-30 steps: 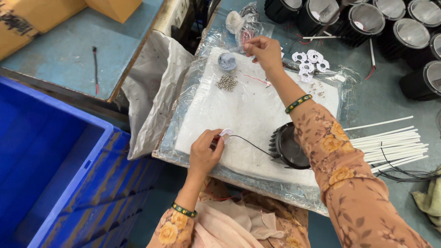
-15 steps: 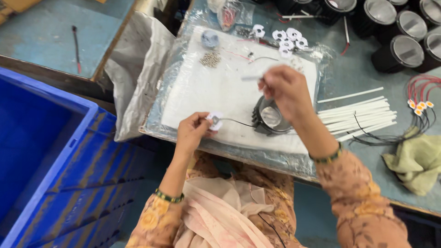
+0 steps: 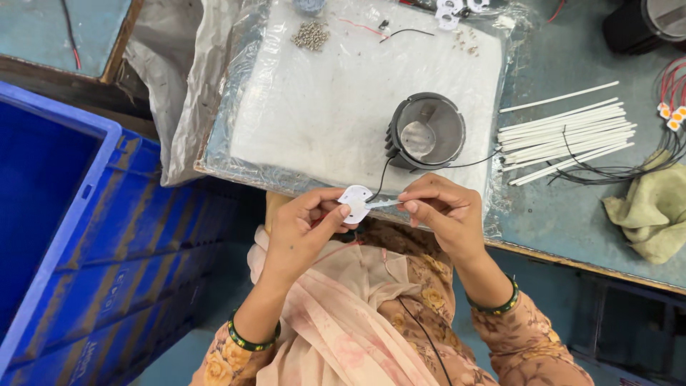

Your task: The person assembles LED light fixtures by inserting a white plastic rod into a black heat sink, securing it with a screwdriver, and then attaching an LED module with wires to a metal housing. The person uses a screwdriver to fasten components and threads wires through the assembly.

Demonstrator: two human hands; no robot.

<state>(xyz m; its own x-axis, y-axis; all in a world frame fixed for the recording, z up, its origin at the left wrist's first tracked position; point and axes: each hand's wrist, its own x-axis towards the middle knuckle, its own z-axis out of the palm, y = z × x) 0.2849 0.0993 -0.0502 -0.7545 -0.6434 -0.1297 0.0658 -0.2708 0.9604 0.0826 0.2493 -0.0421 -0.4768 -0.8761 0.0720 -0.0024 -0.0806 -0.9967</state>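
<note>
My left hand (image 3: 304, 232) pinches a small white round plate (image 3: 355, 201) at the near edge of the white work mat (image 3: 329, 114). My right hand (image 3: 443, 214) holds a thin white sleeve (image 3: 384, 204) against that plate. A black wire (image 3: 382, 175) runs from the plate up to a black finned lamp housing (image 3: 426, 133) standing on the mat just beyond my hands.
A bundle of white tubes (image 3: 564, 136) and black wires lie right of the mat, with a greenish rag (image 3: 654, 207) beyond. A heap of small screws (image 3: 311, 34) sits at the mat's far side. A blue crate (image 3: 64, 236) stands at my left.
My right hand came back from the far side of the mat to the near edge and met my left hand at the white plate. The view shifted closer.
</note>
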